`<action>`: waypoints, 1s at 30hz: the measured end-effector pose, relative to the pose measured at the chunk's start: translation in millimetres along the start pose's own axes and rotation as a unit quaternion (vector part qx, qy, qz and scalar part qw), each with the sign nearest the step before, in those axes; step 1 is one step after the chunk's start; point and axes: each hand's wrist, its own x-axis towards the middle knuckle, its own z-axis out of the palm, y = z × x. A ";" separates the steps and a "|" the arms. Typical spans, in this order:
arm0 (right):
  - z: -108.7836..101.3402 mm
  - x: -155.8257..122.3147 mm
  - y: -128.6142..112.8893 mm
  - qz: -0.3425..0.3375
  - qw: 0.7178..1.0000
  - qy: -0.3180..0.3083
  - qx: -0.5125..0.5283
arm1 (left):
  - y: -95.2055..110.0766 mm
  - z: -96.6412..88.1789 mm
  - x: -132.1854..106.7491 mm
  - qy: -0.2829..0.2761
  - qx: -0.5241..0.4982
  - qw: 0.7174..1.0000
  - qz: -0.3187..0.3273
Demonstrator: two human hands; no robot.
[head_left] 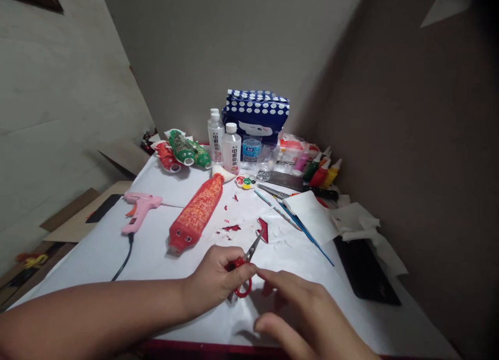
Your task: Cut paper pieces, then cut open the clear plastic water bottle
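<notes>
My left hand [214,277] is closed around a pair of small scissors [254,247] with red handles, their blades pointing up and away. Close by, my right hand [307,303] has its fingers apart and holds nothing; its index fingertip is at or near the left thumb. Just beyond the blade tips lies a red scrap [264,229]. Smaller red bits [233,228] are scattered to its left. A red fish-shaped craft [198,212] with stuck-on eyes and a white tail lies left of the scissors. Part of the scissor handles is hidden by my left fingers.
A pink glue gun [142,209] with a black cord lies at left. Behind are green fish crafts [181,148], bottles [232,149], a blue bag [255,116] and a paint palette [245,181]. Brushes [300,222], white paper [312,214] and a black flat object [366,271] lie at right.
</notes>
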 end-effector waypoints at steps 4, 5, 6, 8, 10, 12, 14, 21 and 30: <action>33.0 6.5 -0.7 0.017 0.996 0.071 0.050 | -1.5 1.3 -5.1 0.000 0.043 0.998 0.051; 36.1 9.2 1.1 0.023 0.995 0.083 0.059 | -1.7 1.6 -5.9 0.005 0.055 0.997 0.057; 37.8 12.0 3.0 0.032 0.994 0.086 0.065 | -1.7 2.0 -6.5 0.012 0.069 0.996 0.061; 38.3 17.9 6.1 0.055 0.994 0.077 0.059 | -0.8 2.7 -7.6 0.026 0.102 0.992 0.067; 36.8 23.4 8.0 0.067 0.994 0.071 0.039 | 1.3 3.3 -8.9 0.036 0.137 0.987 0.070; 34.0 28.0 9.6 0.070 0.995 0.069 0.018 | 5.0 3.0 -10.8 0.042 0.178 0.981 0.068; 29.9 31.6 11.8 0.072 0.995 0.061 0.003 | 10.6 1.3 -13.1 0.040 0.222 0.972 0.062; 16.6 35.5 20.8 0.085 0.995 0.046 -0.022 | 40.2 -15.5 -15.6 0.000 0.327 0.944 0.050; 29.3 28.6 23.5 0.109 0.993 0.014 0.035 | 46.9 -21.5 -16.1 -0.039 0.440 0.897 -0.009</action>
